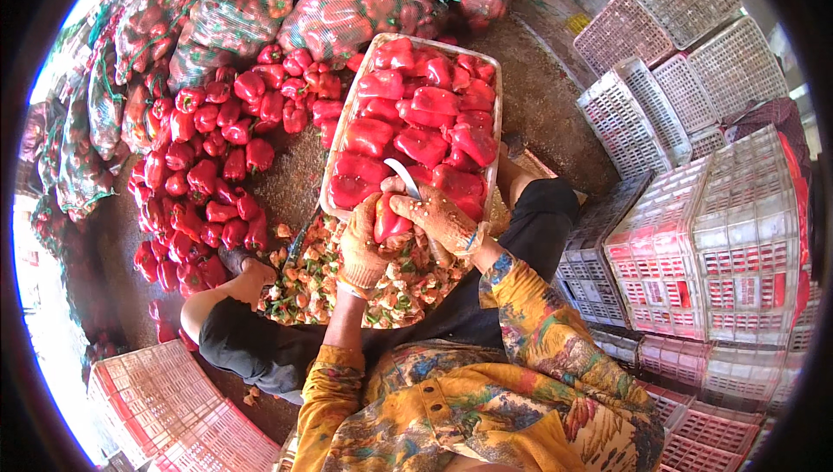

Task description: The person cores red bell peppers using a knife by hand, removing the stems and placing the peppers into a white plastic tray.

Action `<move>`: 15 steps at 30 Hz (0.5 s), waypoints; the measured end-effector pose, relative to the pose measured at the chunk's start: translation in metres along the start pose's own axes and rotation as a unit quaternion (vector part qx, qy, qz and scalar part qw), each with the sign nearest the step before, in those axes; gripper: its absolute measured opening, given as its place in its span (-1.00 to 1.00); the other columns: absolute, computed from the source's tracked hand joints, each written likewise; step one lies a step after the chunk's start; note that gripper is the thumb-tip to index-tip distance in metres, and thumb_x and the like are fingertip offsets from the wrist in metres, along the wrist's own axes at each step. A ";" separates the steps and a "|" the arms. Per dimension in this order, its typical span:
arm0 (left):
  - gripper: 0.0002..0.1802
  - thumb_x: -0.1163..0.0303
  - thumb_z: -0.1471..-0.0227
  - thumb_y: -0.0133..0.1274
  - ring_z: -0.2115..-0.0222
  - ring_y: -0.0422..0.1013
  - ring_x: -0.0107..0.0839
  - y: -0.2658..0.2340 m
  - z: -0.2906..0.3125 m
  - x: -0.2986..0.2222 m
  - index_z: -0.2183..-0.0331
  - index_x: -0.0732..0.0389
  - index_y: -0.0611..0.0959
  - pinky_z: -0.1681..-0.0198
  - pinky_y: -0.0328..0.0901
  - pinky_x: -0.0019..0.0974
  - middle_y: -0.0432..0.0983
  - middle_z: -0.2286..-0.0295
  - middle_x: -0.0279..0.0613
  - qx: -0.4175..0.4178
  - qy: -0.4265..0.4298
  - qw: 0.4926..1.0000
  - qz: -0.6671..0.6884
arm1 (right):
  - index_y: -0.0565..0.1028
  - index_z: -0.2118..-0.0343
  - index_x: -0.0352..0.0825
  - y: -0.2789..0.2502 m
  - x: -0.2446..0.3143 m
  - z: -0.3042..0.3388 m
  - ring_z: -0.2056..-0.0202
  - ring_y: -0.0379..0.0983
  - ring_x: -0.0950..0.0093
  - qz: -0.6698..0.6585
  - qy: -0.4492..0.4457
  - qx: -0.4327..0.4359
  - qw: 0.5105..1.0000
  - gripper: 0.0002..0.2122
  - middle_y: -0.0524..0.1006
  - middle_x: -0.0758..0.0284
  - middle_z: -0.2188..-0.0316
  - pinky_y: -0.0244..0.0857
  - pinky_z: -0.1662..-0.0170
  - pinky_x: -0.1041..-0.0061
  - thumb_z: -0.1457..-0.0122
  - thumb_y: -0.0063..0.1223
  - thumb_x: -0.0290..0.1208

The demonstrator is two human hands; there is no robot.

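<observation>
Between my two gloved hands is a red bell pepper (390,221), held over a heap of cut pepper cores (334,285). My left hand (363,246) wraps round the pepper's left side. My right hand (436,217) grips a knife with a curved pale blade (402,173), and its thumb reaches onto the pepper. The blade points up and left, its tip past the pepper; most of the handle is hidden by the glove. Just beyond my hands stands a white crate (345,136) filled with red peppers (423,147).
Loose whole red peppers (204,177) are piled on the floor to the left. Net sacks of peppers (369,8) line the back and far left. Stacked plastic crates (746,238) rise on the right, with another crate (178,411) at the lower left.
</observation>
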State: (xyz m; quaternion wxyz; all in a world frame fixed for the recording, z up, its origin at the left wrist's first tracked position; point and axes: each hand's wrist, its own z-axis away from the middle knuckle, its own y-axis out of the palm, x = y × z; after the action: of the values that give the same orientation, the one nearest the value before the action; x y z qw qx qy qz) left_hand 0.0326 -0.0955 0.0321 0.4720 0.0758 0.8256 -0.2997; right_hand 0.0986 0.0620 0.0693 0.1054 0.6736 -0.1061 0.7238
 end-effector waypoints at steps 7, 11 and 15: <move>-0.51 0.47 -0.08 0.19 0.45 0.54 -0.43 0.027 0.009 0.010 -0.06 0.23 0.50 0.50 0.43 -0.47 0.60 0.25 -0.20 -0.123 -0.273 0.812 0.502 | 0.45 -0.13 -0.19 0.039 -0.017 0.014 0.60 0.22 0.70 -0.392 0.161 -0.118 0.898 -0.64 0.33 0.58 0.57 0.25 0.52 0.66 -0.38 -0.05 -0.15; -0.55 0.17 -0.19 0.16 0.28 0.52 -0.44 0.032 0.018 0.018 -0.03 0.17 0.53 0.26 0.46 -0.32 0.57 0.22 -0.28 -0.168 -0.306 0.784 0.513 | 0.37 -0.20 -0.26 0.041 -0.026 0.024 0.56 0.26 0.70 -0.192 -0.003 -0.172 0.966 -0.63 0.38 0.50 0.49 0.25 0.52 0.62 -0.41 -0.12 -0.26; -0.40 0.01 -0.21 0.12 0.08 0.49 -0.28 0.019 0.023 0.047 -0.14 0.14 0.43 0.07 0.47 -0.23 0.50 0.02 -0.21 -0.188 -0.294 0.705 0.617 | 0.43 -0.10 -0.32 0.027 -0.007 0.060 0.58 0.35 0.65 -0.095 0.025 -0.213 0.972 -0.72 0.53 0.40 0.33 0.31 0.52 0.62 -0.40 -0.07 -0.39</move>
State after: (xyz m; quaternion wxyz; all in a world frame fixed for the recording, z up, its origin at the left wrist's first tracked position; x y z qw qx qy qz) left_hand 0.0316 -0.1009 -0.0232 0.7750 0.3862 0.4526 0.2127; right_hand 0.1483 0.0180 0.0660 0.3176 0.6246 -0.1905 0.6875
